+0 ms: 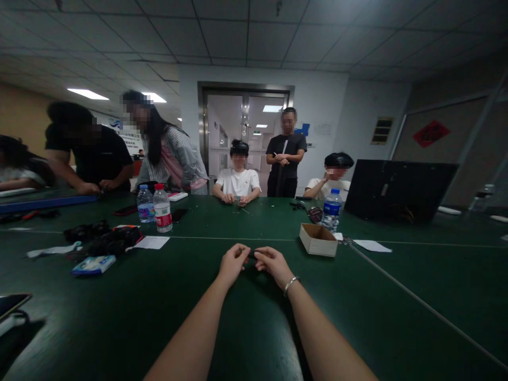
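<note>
My left hand (232, 263) and my right hand (273, 263) meet over the dark green table (246, 328), fingers curled and pinched together. Between the fingertips sits a small dark object (253, 255) that I cannot make out. Both hands grip it, one from each side. A silver bracelet (291, 284) circles my right wrist. An open cardboard box (318, 239) stands just beyond and to the right of my right hand.
Two water bottles (162, 208) stand at the left, a third bottle (332, 209) behind the box. Black gear (109, 239), papers and a blue packet (93, 264) lie left. An open laptop (399, 189) is right. Several people sit or stand across the table.
</note>
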